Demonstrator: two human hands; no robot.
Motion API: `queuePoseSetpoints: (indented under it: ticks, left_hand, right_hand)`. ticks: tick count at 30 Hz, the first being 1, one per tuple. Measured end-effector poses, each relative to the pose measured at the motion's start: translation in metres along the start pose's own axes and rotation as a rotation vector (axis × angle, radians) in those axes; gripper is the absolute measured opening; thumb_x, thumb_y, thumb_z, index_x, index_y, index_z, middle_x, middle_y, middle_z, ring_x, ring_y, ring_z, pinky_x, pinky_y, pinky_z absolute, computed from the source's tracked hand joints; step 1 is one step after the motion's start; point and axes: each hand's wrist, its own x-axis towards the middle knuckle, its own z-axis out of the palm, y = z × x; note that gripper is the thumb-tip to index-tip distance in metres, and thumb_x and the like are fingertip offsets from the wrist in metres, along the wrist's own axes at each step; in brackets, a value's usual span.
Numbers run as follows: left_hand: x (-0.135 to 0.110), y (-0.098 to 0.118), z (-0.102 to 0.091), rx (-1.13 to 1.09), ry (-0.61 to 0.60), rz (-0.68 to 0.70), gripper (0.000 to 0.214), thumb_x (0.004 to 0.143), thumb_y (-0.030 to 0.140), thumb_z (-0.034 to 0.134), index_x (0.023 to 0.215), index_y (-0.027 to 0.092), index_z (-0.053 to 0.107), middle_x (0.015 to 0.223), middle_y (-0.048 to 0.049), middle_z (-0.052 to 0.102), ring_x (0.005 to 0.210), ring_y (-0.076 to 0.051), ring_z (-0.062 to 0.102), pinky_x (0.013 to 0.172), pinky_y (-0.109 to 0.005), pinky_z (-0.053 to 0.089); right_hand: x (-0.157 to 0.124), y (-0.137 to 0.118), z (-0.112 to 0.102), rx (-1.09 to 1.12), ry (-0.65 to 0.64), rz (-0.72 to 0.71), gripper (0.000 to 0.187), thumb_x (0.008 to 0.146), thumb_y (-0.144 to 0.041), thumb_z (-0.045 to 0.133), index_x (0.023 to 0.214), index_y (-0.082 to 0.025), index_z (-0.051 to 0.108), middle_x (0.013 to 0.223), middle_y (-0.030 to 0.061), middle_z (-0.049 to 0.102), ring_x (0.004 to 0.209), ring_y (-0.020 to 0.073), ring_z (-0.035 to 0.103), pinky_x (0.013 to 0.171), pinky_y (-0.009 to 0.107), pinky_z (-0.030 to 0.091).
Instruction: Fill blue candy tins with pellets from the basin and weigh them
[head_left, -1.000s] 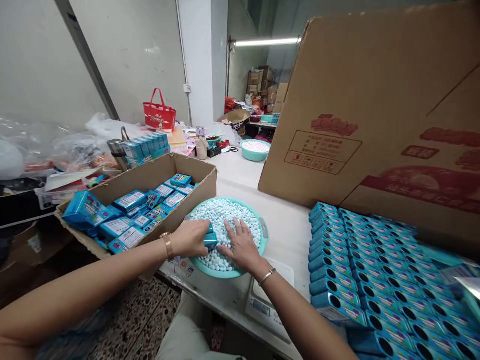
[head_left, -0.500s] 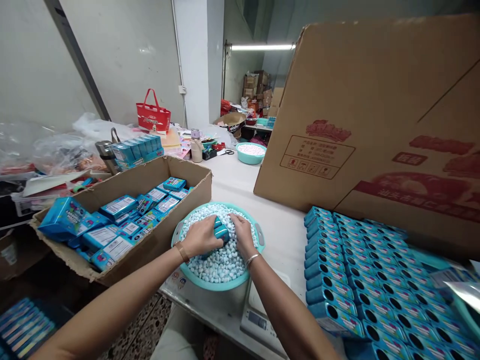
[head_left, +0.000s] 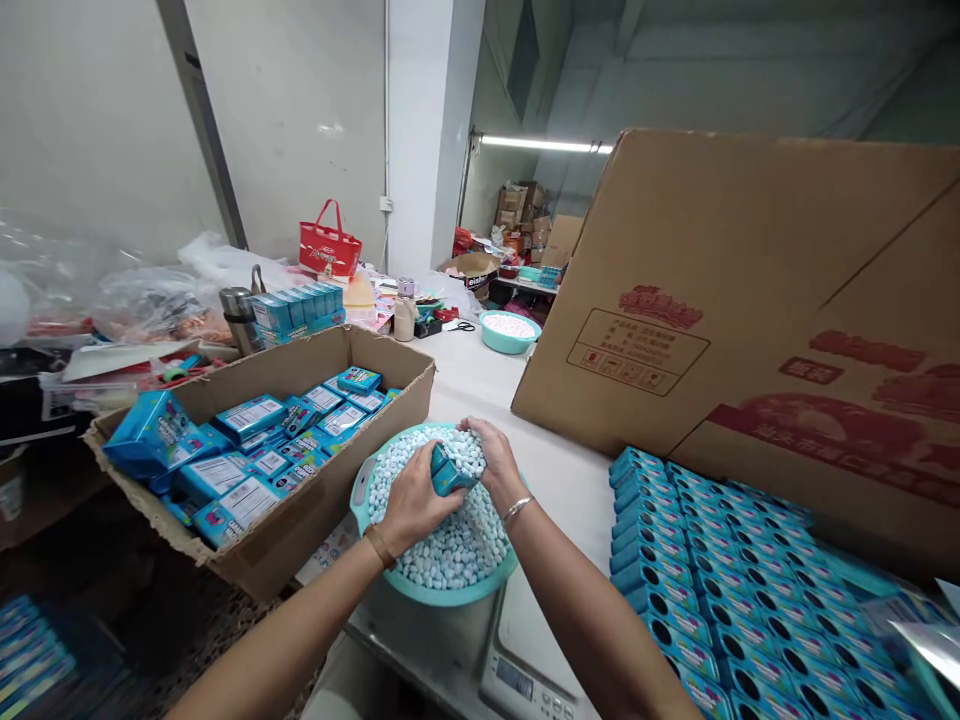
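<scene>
My left hand grips a small blue carton, tilted above a turquoise basin. The basin is heaped with pale blue, pebble-like candies. Close against the carton, my right hand is cupped round a pile of the candies, its fingers curled at the far side. The pile meets the carton's right end; the carton's opening is hidden.
Left of the basin, a cardboard box holds several blue cartons. A digital scale lies at the front edge. Rows of blue cartons with dark round holes stand on the right, before a large cardboard box. A second basin stands farther back.
Both hands have risen out of the candies. My right hand now carries a cupped pile, and the carton has come up with my left hand. The camera view has shifted slightly.
</scene>
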Motion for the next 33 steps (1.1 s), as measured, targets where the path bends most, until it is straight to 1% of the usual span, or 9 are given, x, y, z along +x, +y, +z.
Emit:
queuePoseSetpoints:
  ticks: [3,5,10,14,17,27,33]
  left_hand:
    - [-0.003,0.000,0.007,-0.093,0.102,-0.026,0.072,0.073,0.042,0.068,0.133,0.018,0.037,0.131,-0.0125,0.054,0.123,-0.028,0.052,0.104,-0.042,0.042]
    - [-0.002,-0.001,0.008,-0.121,0.120,-0.032,0.071,0.073,0.041,0.069,0.133,0.018,0.039,0.129,-0.0124,0.055,0.122,-0.028,0.053,0.104,-0.042,0.043]
    - [0.006,-0.001,0.000,-0.111,0.096,-0.014,0.073,0.072,0.044,0.070,0.133,0.018,0.042,0.130,-0.0122,0.056,0.121,-0.029,0.053,0.103,-0.043,0.043]
    - [0.011,0.003,-0.011,-0.066,0.032,-0.007,0.073,0.072,0.044,0.069,0.135,0.019,0.042,0.130,-0.0114,0.056,0.120,-0.029,0.054,0.102,-0.041,0.043]
    - [0.014,0.006,-0.018,-0.037,-0.004,-0.003,0.074,0.071,0.042,0.070,0.136,0.021,0.042,0.130,-0.0104,0.056,0.120,-0.029,0.055,0.101,-0.041,0.044]
    - [0.021,0.014,-0.024,-0.033,-0.031,-0.004,0.073,0.069,0.041,0.070,0.134,0.021,0.044,0.122,-0.0086,0.060,0.111,-0.027,0.059,0.094,-0.038,0.047]
    - [0.020,0.017,-0.029,-0.028,-0.034,-0.007,0.068,0.067,0.040,0.072,0.129,0.023,0.047,0.117,-0.0063,0.062,0.107,-0.026,0.060,0.092,-0.036,0.047]
  right_hand:
    - [0.000,-0.012,0.006,-0.022,-0.051,0.028,0.013,0.061,-0.029,0.070,0.063,-0.017,0.067,0.067,0.0033,0.068,0.068,0.0165,0.061,0.070,0.029,0.047]
    - [0.000,-0.015,0.008,-0.043,-0.073,0.054,0.014,0.060,-0.029,0.071,0.064,-0.016,0.067,0.066,0.0041,0.068,0.067,0.0168,0.061,0.069,0.029,0.047]
    - [0.004,-0.014,0.009,-0.063,-0.070,0.107,0.013,0.059,-0.027,0.071,0.063,-0.016,0.067,0.063,0.0032,0.067,0.064,0.0160,0.060,0.068,0.028,0.048]
    - [0.005,-0.013,0.007,-0.047,-0.079,0.161,0.014,0.060,-0.029,0.070,0.064,-0.016,0.066,0.063,0.0043,0.067,0.065,0.0183,0.062,0.068,0.031,0.050]
    - [0.005,-0.013,0.007,-0.027,-0.087,0.174,0.013,0.061,-0.028,0.070,0.065,-0.016,0.066,0.064,0.0044,0.067,0.067,0.0189,0.063,0.070,0.031,0.050]
    - [0.004,-0.016,0.008,0.006,-0.109,0.132,0.015,0.064,-0.031,0.068,0.065,-0.016,0.067,0.067,0.0036,0.068,0.068,0.0177,0.063,0.074,0.031,0.050]
    - [-0.001,-0.020,0.012,-0.012,-0.095,0.099,0.020,0.065,-0.034,0.067,0.067,-0.015,0.070,0.069,0.0063,0.070,0.070,0.0200,0.065,0.075,0.033,0.050]
